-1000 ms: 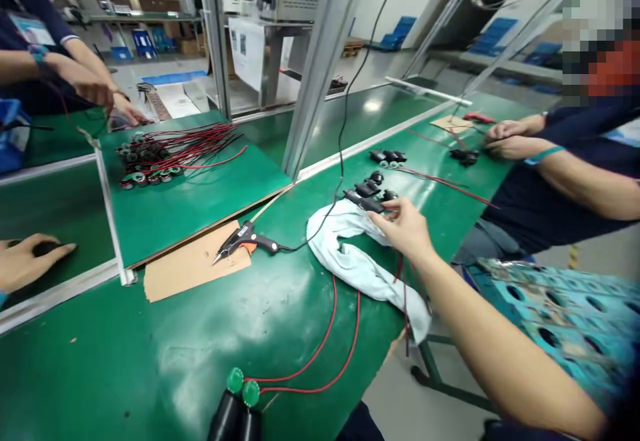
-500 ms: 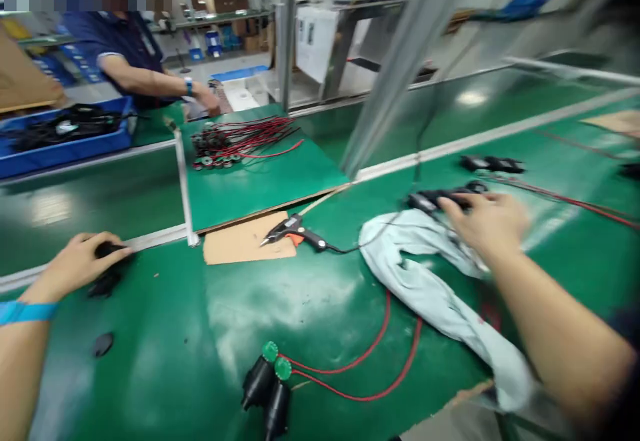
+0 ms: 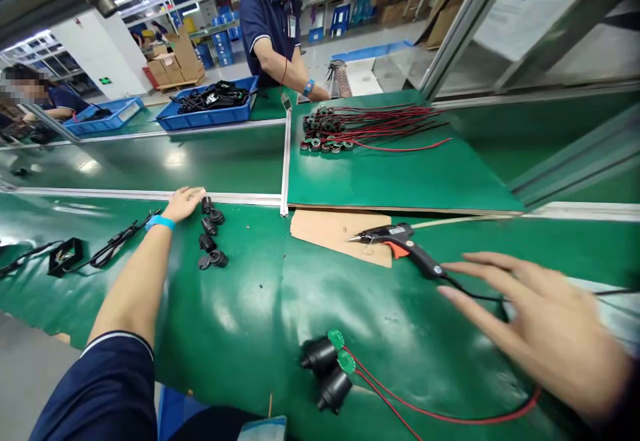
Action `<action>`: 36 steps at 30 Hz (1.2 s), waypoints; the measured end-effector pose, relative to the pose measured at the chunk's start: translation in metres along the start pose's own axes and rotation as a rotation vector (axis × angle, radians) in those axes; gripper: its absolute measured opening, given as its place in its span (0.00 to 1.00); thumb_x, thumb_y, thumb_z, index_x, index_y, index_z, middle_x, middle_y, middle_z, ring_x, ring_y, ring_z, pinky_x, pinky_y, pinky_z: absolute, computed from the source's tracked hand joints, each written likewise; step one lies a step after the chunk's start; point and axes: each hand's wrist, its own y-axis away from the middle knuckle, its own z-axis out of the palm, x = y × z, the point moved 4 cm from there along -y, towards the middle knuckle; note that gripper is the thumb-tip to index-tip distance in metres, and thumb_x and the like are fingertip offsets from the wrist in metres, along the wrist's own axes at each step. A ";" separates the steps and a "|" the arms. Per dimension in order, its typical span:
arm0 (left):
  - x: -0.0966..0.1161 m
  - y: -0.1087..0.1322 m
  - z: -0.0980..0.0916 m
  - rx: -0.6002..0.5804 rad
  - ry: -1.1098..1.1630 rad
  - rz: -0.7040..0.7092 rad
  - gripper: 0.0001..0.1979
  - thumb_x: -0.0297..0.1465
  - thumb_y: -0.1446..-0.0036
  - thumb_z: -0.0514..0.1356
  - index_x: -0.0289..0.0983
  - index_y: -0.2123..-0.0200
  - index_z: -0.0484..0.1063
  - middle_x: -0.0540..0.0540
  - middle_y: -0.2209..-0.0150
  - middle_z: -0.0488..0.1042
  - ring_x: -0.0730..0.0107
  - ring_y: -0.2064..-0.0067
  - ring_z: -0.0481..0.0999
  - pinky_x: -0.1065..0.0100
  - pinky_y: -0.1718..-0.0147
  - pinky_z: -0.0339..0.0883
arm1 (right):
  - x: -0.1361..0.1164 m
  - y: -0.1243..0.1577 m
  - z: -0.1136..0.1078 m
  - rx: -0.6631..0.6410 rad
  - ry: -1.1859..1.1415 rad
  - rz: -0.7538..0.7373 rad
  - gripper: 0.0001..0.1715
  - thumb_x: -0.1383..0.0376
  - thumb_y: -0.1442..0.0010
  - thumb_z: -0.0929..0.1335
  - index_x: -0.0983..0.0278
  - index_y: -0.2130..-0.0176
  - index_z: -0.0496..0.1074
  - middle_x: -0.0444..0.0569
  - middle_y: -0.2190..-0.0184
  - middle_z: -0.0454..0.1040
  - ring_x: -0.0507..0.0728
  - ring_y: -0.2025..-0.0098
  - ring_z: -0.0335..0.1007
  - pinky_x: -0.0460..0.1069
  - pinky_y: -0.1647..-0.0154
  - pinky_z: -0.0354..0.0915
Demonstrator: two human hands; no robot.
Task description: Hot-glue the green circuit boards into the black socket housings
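Note:
My left hand [image 3: 184,205] reaches to the metal rail, its fingers closed at the farthest of several small black plastic fittings [image 3: 207,205]. More of these fittings [image 3: 207,242] lie in a short row nearer me, one with a round cap beside it. My right hand [image 3: 545,314], somewhat blurred, is open and empty, with fingers spread near the glue gun's cable. The black glue gun [image 3: 424,259] with an orange trigger rests with its nozzle over a piece of cardboard [image 3: 320,226]. Two black cylindrical housings [image 3: 334,387] with green ends and red wires lie in front of me.
Wired round parts [image 3: 327,127] are heaped on a raised green board [image 3: 380,181]. Black cables and an open box [image 3: 65,256] lie at left. A blue tray [image 3: 205,117] stands beyond the rail. A co-worker [image 3: 273,27] stands behind. A pale cloth [image 3: 617,314] is partly behind my right hand.
The view has swung left. My right hand has come away from the black parts by the cloth and opened near the glue gun. My left hand remains at the black fittings.

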 end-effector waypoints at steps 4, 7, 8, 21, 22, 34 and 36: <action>0.018 0.016 0.009 -0.098 0.026 0.093 0.30 0.52 0.40 0.52 0.34 0.53 0.79 0.39 0.47 0.80 0.52 0.44 0.74 0.59 0.41 0.64 | -0.066 0.009 0.001 -0.149 -0.069 -0.178 0.14 0.51 0.33 0.66 0.53 0.53 0.74 0.53 0.52 0.78 0.65 0.54 0.76 0.62 0.57 0.67; 0.060 0.058 0.005 -0.046 0.027 0.135 0.28 0.52 0.36 0.50 0.38 0.49 0.76 0.40 0.46 0.78 0.47 0.42 0.72 0.50 0.39 0.59 | -0.079 0.008 0.005 -0.217 -0.093 -0.146 0.13 0.54 0.33 0.67 0.55 0.53 0.75 0.52 0.50 0.77 0.65 0.51 0.74 0.63 0.51 0.64; 0.082 0.080 0.003 0.009 0.031 0.164 0.28 0.53 0.34 0.48 0.40 0.47 0.75 0.41 0.46 0.78 0.47 0.41 0.71 0.48 0.38 0.56 | -0.078 0.004 0.005 -0.209 -0.085 -0.120 0.13 0.53 0.33 0.67 0.56 0.54 0.75 0.52 0.51 0.77 0.65 0.51 0.73 0.63 0.50 0.63; 0.237 0.250 0.090 -0.476 0.046 0.761 0.11 0.24 0.46 0.60 0.38 0.58 0.69 0.44 0.61 0.74 0.53 0.57 0.75 0.54 0.59 0.70 | -0.064 -0.034 0.033 -0.264 -0.028 0.162 0.16 0.55 0.33 0.66 0.62 0.54 0.75 0.55 0.59 0.79 0.64 0.56 0.73 0.59 0.53 0.64; 0.236 0.248 0.090 -0.436 0.048 0.755 0.12 0.22 0.47 0.58 0.38 0.58 0.68 0.43 0.62 0.73 0.54 0.59 0.74 0.55 0.60 0.71 | -0.053 -0.034 0.035 -0.238 0.024 0.217 0.19 0.54 0.33 0.66 0.64 0.52 0.74 0.58 0.57 0.78 0.66 0.55 0.72 0.60 0.52 0.64; 0.223 0.238 0.076 -0.051 0.605 0.673 0.10 0.33 0.35 0.63 0.42 0.51 0.70 0.47 0.59 0.79 0.66 0.60 0.80 0.66 0.60 0.73 | -0.004 -0.017 0.052 -0.392 -0.179 0.464 0.17 0.55 0.33 0.62 0.64 0.53 0.67 0.57 0.59 0.77 0.62 0.60 0.74 0.57 0.57 0.69; 0.218 0.236 0.074 -0.001 0.657 0.576 0.12 0.33 0.36 0.64 0.42 0.51 0.70 0.48 0.59 0.79 0.68 0.62 0.80 0.68 0.62 0.73 | -0.014 -0.014 0.041 -0.361 -0.294 0.435 0.20 0.53 0.31 0.60 0.64 0.49 0.63 0.53 0.61 0.76 0.59 0.63 0.73 0.55 0.61 0.69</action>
